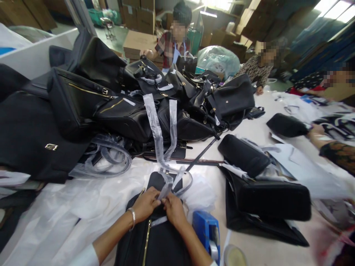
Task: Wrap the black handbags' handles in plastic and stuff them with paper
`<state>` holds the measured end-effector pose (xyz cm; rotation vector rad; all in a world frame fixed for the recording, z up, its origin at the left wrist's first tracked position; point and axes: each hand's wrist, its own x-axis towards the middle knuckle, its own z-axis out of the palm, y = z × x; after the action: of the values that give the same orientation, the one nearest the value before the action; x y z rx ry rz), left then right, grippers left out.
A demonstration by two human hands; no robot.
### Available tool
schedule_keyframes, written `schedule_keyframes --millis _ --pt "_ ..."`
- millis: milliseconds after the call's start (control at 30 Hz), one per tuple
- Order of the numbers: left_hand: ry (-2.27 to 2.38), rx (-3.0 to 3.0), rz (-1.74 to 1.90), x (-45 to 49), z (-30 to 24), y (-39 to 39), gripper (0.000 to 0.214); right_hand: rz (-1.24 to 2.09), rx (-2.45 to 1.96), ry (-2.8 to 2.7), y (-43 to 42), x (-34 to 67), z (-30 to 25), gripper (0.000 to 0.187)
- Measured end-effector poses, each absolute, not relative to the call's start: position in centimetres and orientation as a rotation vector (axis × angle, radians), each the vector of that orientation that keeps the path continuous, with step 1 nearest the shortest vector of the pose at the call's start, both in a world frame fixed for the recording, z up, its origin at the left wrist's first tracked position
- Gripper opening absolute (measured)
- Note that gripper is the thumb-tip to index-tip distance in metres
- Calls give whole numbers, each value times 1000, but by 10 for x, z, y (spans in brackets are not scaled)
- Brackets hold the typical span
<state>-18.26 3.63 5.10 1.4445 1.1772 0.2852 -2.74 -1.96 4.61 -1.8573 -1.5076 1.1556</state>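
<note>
A black backpack (163,245) with a gold zipper lies in front of me, its top pointing away. Over that top end, my left hand (146,204) and my right hand (173,208) meet with their fingers pinched. Between them is a strap wrapped in clear plastic (165,189), and both hands grip its lower part. Two long plastic-wrapped straps (156,135) stretch from there toward the pile of bags. A bracelet (132,218) circles my left wrist. Close to my right forearm stands a blue tape dispenser (205,234) with a roll in it.
Black bags (130,118) are heaped across the far side. White plastic sheeting (91,210) covers the left of the table. More black bags (273,199) lie to the right, beside a tape roll (235,255). Several people work around the table; one hand (316,131) touches a black pouch.
</note>
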Motion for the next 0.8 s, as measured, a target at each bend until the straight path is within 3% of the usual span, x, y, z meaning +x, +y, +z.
schedule_keyframes --millis 67,200,367,500,800 --pt "1083 1295 384 -180 70 39 32 1094 -1802 -1561 -20 -27 53 24" --pt "1023 815 471 -165 92 44 50 1133 -1684 -1732 -24 -32 65 35" --pt "1036 700 603 -155 90 35 40 1211 -1756 -1702 -42 -31 81 12" --pt "991 659 657 -154 88 22 35 1219 -1669 -1406 -57 -40 82 31" --pt "1038 634 520 -143 86 16 41 1205 -1708 -924 -59 -73 60 42"
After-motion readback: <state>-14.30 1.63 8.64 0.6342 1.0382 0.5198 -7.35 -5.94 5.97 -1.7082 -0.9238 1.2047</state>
